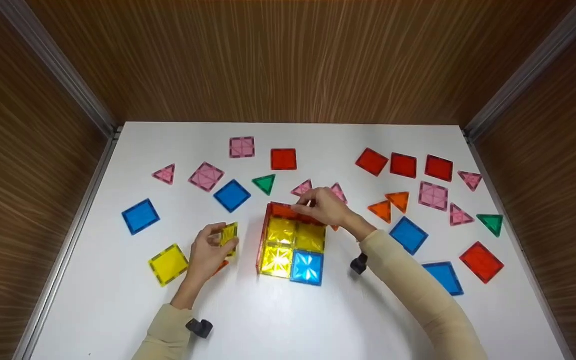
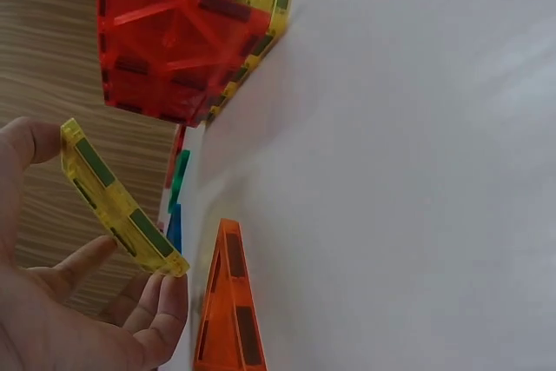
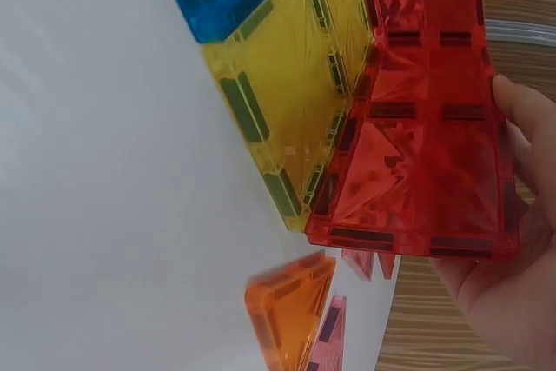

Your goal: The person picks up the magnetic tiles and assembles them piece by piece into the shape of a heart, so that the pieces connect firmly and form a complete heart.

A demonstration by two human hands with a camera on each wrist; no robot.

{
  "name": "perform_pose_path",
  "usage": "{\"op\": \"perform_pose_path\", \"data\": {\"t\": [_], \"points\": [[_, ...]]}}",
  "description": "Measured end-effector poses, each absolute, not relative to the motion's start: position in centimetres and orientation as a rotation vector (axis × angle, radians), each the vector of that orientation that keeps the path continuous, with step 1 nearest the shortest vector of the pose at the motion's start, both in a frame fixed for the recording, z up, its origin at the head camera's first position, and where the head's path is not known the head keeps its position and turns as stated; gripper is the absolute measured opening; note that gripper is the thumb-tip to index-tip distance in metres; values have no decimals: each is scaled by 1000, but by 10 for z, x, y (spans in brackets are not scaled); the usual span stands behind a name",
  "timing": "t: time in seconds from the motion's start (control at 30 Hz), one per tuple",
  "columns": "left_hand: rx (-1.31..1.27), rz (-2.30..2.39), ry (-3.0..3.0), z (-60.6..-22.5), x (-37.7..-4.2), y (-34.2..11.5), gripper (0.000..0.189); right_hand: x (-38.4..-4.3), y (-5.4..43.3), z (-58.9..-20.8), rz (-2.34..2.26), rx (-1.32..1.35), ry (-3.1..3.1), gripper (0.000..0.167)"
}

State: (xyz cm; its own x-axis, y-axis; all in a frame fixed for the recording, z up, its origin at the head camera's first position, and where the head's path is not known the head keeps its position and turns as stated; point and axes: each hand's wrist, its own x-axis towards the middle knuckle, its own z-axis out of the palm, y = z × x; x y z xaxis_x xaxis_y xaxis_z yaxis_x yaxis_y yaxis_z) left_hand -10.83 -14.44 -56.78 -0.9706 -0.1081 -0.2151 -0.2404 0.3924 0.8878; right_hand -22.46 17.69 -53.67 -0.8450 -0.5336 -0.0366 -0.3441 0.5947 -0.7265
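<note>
My left hand (image 1: 207, 255) holds a yellow square magnetic tile (image 1: 229, 239) on edge between thumb and fingers, raised above the table. Right of it stands a tile structure. Its floor joins yellow squares (image 1: 279, 260) with a blue square (image 1: 307, 267) at the front right corner. Red square tiles stand upright along the left side (image 1: 263, 242) and the back (image 1: 282, 210). My right hand (image 1: 327, 206) pinches the upper edge of the back red wall (image 3: 421, 180), thumb inside and fingers behind. An orange triangle (image 2: 229, 301) lies beside the left hand, partly hidden in the head view.
A loose yellow square (image 1: 168, 265) lies left of the left hand. Blue squares (image 1: 141, 216), pink squares (image 1: 206, 176) and a green triangle (image 1: 264, 184) spread across the left and back. Red squares (image 1: 403, 165), orange triangles (image 1: 380, 211) and more tiles lie right. Wood-grain panels (image 1: 288, 60) enclose the table.
</note>
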Motion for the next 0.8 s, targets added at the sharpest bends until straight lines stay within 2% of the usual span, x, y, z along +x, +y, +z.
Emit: {"op": "perform_pose_path", "data": {"t": [0.53, 0.8], "points": [[-431, 1970, 2216, -569, -55, -115, 48, -195, 196, -541, -1266, -440, 2631, 22], [-543, 2102, 2034, -570, -37, -86, 53, -192, 199, -542, -1301, -404, 2617, 24]]}}
